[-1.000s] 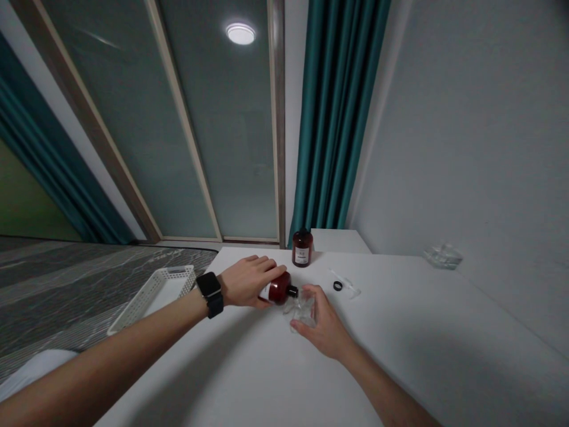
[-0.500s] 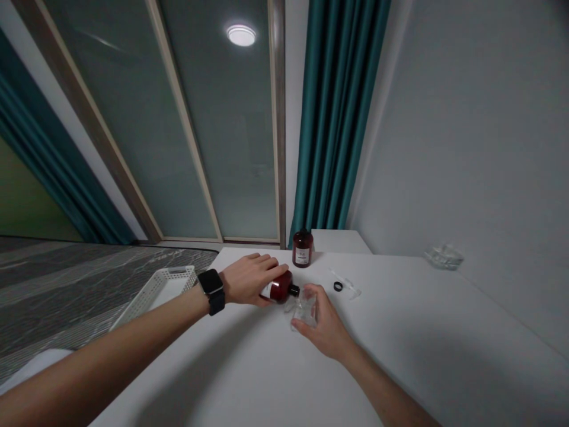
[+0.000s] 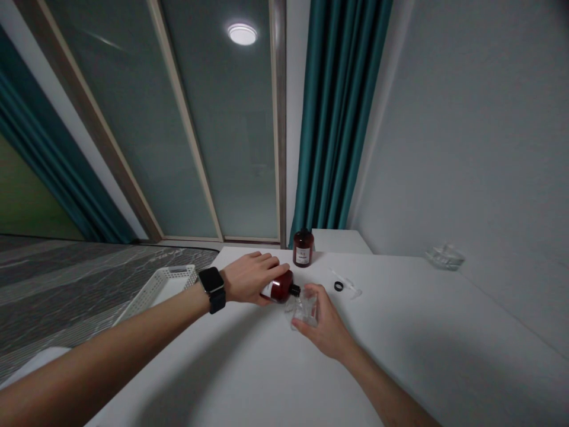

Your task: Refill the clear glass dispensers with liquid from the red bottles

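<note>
My left hand [image 3: 250, 277], with a black watch at the wrist, is closed around a dark red-brown bottle [image 3: 281, 287]. The bottle lies tipped over to the right, its uncapped black neck at the mouth of a clear container [image 3: 302, 309]. My right hand [image 3: 323, 325] grips that clear container from the right side, thumb in front and fingers behind. Whether liquid is flowing between the two is too small to tell. Just right of my right hand, a black ring-shaped cap [image 3: 338, 286] and a clear plastic piece [image 3: 351, 287] lie on the white table [image 3: 267, 379].
A second red-brown bottle [image 3: 303, 249] with a white label stands upright near the table's far edge. A clear glass dish [image 3: 444, 257] sits at the far right by the wall. Left of the table is a white perforated basket [image 3: 153, 292]. Teal curtains [image 3: 340, 118] hang behind.
Both hands, the tipped bottle and the clear container hold almost the same positions. Only a very slight shift of the whole view shows.
</note>
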The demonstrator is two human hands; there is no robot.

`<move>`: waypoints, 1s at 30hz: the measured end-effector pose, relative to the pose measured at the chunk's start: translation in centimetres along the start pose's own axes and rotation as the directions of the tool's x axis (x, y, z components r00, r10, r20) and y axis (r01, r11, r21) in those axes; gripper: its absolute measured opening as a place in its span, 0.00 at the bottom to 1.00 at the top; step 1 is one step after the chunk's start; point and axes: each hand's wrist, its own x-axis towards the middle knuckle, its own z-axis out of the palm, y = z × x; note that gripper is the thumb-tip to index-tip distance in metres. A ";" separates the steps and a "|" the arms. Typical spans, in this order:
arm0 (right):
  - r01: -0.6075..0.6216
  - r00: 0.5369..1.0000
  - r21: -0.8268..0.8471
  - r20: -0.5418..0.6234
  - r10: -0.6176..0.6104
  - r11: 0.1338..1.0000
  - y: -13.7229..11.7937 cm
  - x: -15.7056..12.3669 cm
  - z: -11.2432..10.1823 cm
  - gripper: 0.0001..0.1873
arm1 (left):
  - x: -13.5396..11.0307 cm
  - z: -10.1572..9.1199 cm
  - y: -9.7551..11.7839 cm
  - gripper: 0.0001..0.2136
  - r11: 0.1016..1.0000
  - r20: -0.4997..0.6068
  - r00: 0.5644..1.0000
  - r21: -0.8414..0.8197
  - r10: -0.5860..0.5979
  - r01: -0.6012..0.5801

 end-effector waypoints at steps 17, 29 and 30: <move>0.001 1.000 0.022 0.011 -0.001 1.000 -0.5 0.0 -0.2 0.33 | 0.0 -0.2 0.1 0.29 1.000 -0.001 1.000 0.006 0.005 -0.005; 0.013 1.000 0.029 0.011 -0.014 0.999 -0.1 0.0 -0.2 0.33 | 0.1 -0.2 0.1 0.29 0.999 0.010 1.000 0.042 0.007 -0.008; 0.013 1.000 0.028 0.009 -0.014 1.000 -0.1 0.0 -0.1 0.33 | 0.1 -0.2 0.2 0.29 0.999 0.010 1.000 0.044 0.007 -0.008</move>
